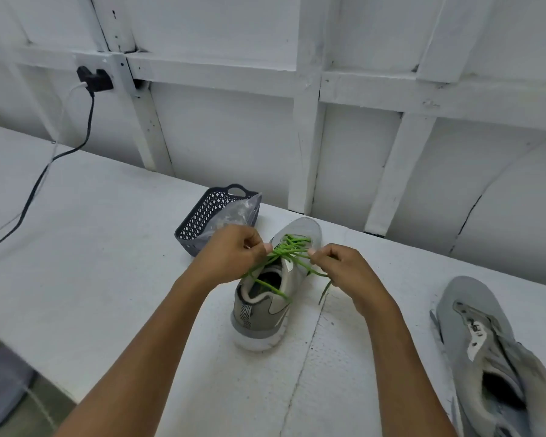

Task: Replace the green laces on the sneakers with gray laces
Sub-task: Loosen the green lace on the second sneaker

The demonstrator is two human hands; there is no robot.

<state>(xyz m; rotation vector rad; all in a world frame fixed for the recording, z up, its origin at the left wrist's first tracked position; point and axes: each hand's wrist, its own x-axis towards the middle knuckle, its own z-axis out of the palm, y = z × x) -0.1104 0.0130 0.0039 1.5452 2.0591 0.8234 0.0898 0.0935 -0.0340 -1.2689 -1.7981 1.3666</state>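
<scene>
So the big white table (92, 247) takes up most of the view, with one gray sneaker (464, 294) off at the right edge, lying on its side, and I can't see a lace on it. The sneaker with the green laces (259, 316) sits upright dead center, right in front of the person. Its long axis runs straight away from them, heel nearest and toe pointing at the wall, leaning a touch right. Behind it on the left is a dark mesh basket (202, 216) with a clear plastic bag (237, 209) in it; can't tell if the gray laces are in there. The left hand (234, 249) is curled and pinching the green laces (293, 244) on the left side of the eyelets, and the right hand (341, 266) pinches a strand on the right, loose end trailing to the table. Both hands are about equally close, so I'd guess the next pull goes outward and back toward the heel.
</scene>
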